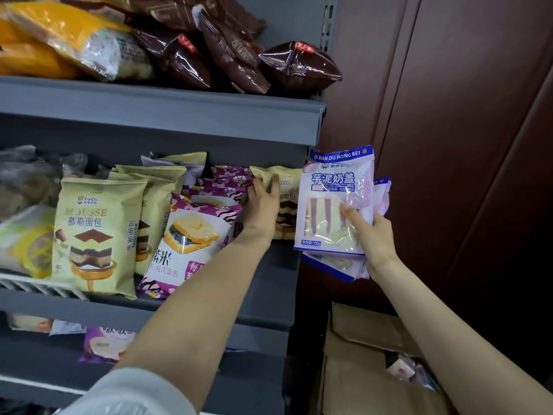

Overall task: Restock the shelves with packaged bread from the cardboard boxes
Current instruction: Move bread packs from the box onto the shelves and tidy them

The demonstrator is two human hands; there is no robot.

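On the grey metal middle shelf (263, 283) the left hand (263, 202) lies open against a beige mousse-bread packet (287, 202); right of the shelf, the right hand (374, 235) grips lilac taro-bread packets (335, 205), unshelved; the brown cardboard box (359, 369) below holds more

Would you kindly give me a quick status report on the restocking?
Left hand on beige packet, middle shelf. Right hand holds lilac bread packets beside shelf. Shelf's right end bare; box open below.
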